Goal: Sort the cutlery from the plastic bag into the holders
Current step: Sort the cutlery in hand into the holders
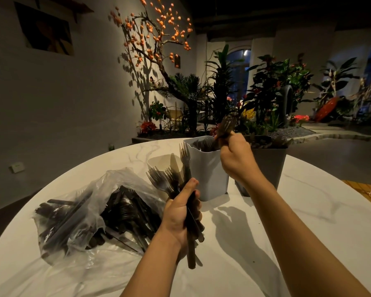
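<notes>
A clear plastic bag full of dark plastic cutlery lies on the left of the white round table. My left hand grips a bundle of dark forks and a knife, tines up. My right hand holds a few dark utensils over the rim of the light grey holder, which has cutlery inside. A dark grey holder stands just right of it, behind my right hand. A white holder sits behind the bundle, partly hidden.
The table's far edge lies just behind the holders. Beyond it are potted plants, a tree with orange blossoms and a grey wall. A yellow patterned surface shows past the table's right edge.
</notes>
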`<action>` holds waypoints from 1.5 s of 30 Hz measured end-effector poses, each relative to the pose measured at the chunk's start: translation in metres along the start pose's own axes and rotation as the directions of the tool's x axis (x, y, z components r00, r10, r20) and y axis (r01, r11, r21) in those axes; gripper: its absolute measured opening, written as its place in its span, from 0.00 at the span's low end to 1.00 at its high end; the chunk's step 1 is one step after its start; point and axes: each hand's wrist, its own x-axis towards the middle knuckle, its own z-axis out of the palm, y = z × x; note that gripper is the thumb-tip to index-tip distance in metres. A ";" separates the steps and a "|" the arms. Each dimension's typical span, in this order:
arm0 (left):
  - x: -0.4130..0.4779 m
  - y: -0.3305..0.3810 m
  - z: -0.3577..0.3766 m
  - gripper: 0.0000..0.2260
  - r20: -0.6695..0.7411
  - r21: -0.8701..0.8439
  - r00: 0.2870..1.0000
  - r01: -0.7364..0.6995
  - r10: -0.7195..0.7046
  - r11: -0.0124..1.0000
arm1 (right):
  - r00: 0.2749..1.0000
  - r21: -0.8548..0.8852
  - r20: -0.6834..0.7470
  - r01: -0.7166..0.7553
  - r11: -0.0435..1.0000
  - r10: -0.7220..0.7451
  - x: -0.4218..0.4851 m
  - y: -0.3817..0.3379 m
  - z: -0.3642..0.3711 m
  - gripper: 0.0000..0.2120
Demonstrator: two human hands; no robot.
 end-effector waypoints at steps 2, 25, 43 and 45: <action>0.000 -0.001 -0.001 0.16 0.004 0.016 1.000 -0.005 0.005 1.000 | 0.992 -0.115 0.105 -0.055 0.992 0.067 -0.004 0.003 0.007 0.10; -0.001 -0.003 0.000 0.17 0.005 0.071 0.999 -0.043 0.043 0.997 | 0.919 0.088 0.390 -0.094 0.992 0.053 -0.028 -0.029 0.020 0.15; -0.001 -0.009 0.007 0.19 -0.134 0.226 0.990 0.061 -0.031 0.972 | 0.924 -0.179 0.377 0.133 0.975 -0.056 -0.047 -0.045 0.052 0.18; -0.004 -0.008 0.010 0.19 -0.134 0.239 0.991 0.053 -0.021 0.970 | 0.921 -0.134 0.384 0.132 0.982 -0.072 -0.045 -0.043 0.051 0.12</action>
